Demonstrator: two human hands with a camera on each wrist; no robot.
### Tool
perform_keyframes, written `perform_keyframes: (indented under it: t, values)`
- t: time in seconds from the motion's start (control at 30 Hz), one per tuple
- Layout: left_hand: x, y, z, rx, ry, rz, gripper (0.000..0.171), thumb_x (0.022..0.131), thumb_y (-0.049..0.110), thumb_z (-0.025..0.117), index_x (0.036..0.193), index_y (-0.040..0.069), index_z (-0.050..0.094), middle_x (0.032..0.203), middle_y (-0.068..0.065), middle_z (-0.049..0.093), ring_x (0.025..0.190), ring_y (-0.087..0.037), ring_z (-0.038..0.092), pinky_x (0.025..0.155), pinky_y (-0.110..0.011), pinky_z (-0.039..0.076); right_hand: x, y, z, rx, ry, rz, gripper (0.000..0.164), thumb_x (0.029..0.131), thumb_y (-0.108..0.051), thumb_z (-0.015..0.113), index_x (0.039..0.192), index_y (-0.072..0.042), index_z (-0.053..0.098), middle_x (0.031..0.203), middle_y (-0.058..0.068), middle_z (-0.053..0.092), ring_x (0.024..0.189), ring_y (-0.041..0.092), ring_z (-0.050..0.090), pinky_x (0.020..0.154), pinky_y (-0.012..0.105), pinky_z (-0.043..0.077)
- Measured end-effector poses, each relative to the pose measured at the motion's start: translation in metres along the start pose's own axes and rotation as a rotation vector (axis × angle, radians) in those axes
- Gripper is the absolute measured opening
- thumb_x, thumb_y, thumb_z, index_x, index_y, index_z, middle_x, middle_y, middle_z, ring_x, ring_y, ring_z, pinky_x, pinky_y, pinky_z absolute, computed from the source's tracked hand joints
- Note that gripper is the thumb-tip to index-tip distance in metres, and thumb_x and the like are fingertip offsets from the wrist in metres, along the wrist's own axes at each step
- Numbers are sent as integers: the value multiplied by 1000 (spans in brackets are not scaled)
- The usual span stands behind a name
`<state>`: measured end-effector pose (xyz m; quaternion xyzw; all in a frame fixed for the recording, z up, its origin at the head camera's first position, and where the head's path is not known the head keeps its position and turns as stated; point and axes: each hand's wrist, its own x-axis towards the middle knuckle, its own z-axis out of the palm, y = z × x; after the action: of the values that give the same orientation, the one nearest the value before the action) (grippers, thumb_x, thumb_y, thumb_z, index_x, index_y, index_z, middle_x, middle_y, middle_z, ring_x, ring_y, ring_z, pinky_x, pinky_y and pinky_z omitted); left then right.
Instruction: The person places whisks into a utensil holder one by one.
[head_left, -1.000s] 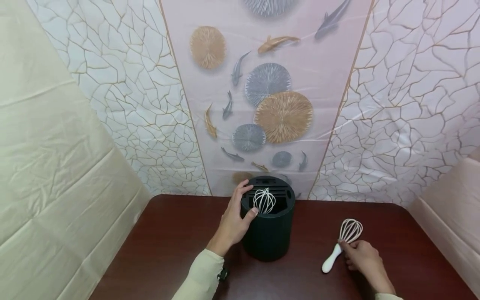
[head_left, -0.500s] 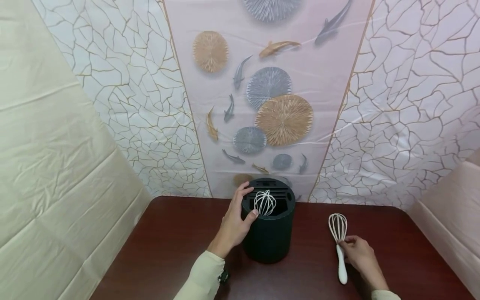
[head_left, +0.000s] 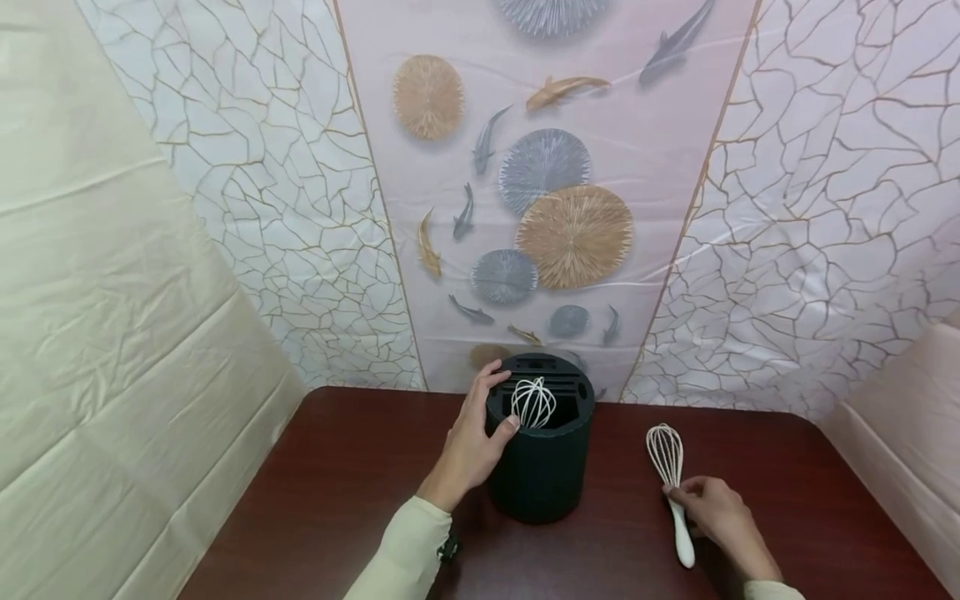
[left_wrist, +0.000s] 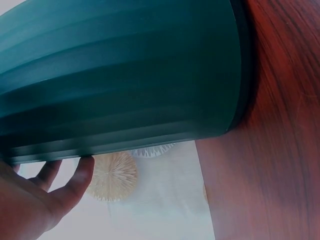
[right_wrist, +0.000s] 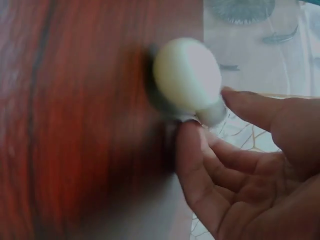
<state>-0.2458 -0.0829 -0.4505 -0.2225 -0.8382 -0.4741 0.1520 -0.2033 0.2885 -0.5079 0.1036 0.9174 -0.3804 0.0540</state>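
Note:
A round dark green utensil holder [head_left: 537,475], with slots across the back of its top, stands upright on the table. One white whisk [head_left: 533,403] stands in its front opening, wire loops up and handle hidden. My left hand [head_left: 472,437] grips the holder's left side near the rim, thumb at the front and fingers toward the back; the left wrist view shows fingertips along the ribbed wall [left_wrist: 120,80]. To the right, my right hand [head_left: 716,512] pinches a second white whisk [head_left: 681,533] near where wires meet handle. Its handle end [right_wrist: 187,75] faces the right wrist camera.
The dark red-brown wooden table [head_left: 345,500] ends at the back against a patterned cloth [head_left: 570,233] with printed fish and discs. Plain cream cloth [head_left: 97,333] hangs along the left side.
The second whisk has turned in my right hand: its wire end has swung left and its handle end right. My left hand stays on the holder.

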Motion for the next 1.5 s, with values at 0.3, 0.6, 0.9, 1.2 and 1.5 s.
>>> perform_keyframes:
  t: [0.3, 0.6, 0.9, 1.2, 1.5]
  values:
    - [1, 1, 0, 1, -11, 0, 63, 104, 55, 53, 161, 34, 36, 172, 20, 19, 153, -31, 37, 97, -85, 35, 4, -5, 8, 266, -55, -9, 38, 108, -13, 58, 124, 22, 57, 91, 12, 71, 77, 18, 71, 68, 36, 62]
    - [0, 4, -2, -5, -8, -6, 62, 105, 54, 53, 161, 33, 37, 174, 9, 23, 152, -33, 39, 97, -85, 36, 12, -8, 20, 456, -102, 55, 45, 109, -17, 59, 134, 19, 55, 98, 4, 74, 81, 15, 71, 71, 34, 62]
    - [0, 2, 0, 6, -14, -23, 63, 105, 53, 53, 162, 33, 35, 173, 16, 20, 153, -30, 38, 102, -80, 37, 14, -19, 29, 395, -80, 47, 37, 102, -20, 71, 118, 12, 65, 98, 10, 72, 80, 18, 69, 72, 37, 62]
    - [0, 1, 0, -1, -5, -17, 63, 105, 53, 52, 162, 33, 35, 174, 9, 22, 152, -31, 38, 101, -80, 38, 13, -31, 34, 270, -45, 40, 25, 100, -22, 74, 98, 1, 65, 88, 10, 66, 73, 21, 66, 64, 38, 59]
    - [0, 3, 1, 0, -1, -9, 63, 104, 52, 54, 162, 32, 36, 171, 21, 20, 152, -32, 39, 102, -79, 39, 14, -28, 37, 526, -136, -20, 36, 105, -17, 67, 125, 13, 60, 95, 5, 72, 79, 19, 67, 71, 35, 62]
